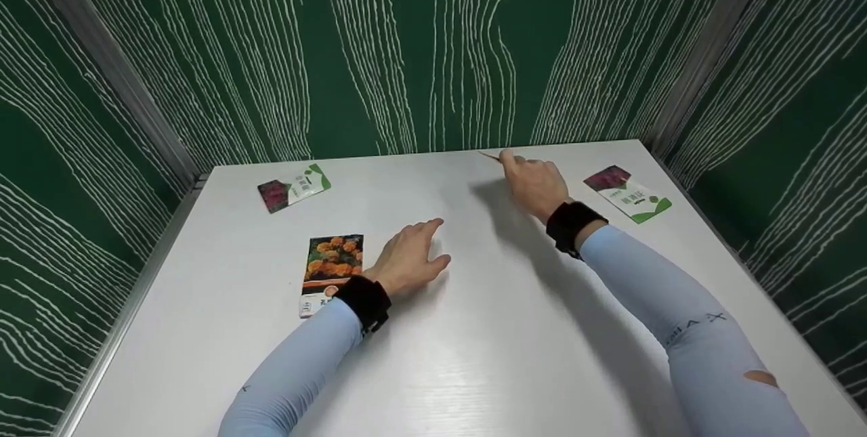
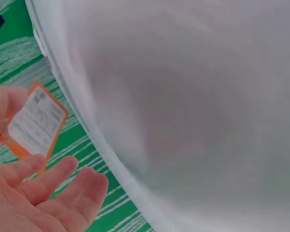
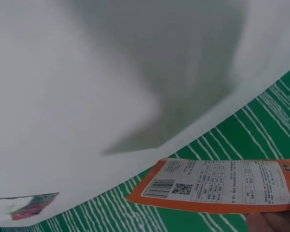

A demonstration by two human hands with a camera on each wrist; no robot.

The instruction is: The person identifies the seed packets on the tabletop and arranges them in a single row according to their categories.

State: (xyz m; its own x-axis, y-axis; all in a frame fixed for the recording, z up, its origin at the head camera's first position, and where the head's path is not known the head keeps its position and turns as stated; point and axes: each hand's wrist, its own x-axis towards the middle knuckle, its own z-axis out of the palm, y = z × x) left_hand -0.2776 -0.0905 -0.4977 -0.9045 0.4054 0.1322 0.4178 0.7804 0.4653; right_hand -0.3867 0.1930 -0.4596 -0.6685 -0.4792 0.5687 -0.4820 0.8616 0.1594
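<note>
My right hand (image 1: 537,183) is raised over the far part of the table and pinches one end of a seed packet (image 3: 208,186). This packet has an orange border and a white printed back with a barcode; in the head view it shows almost edge-on. My left hand (image 1: 410,257) hovers over the middle of the table, fingers extended and thumb apart, holding nothing. Beside its wrist lies a seed packet with orange flowers (image 1: 332,257), partly covered by the wristband. In the left wrist view, the orange-bordered packet appears just past the left fingers (image 2: 84,193).
On the white table (image 1: 433,376), a green-and-white packet with purple flowers (image 1: 294,188) lies at the far left. A similar packet (image 1: 628,194) lies at the far right. Green walls with white lines (image 1: 433,51) stand behind the table and along both sides.
</note>
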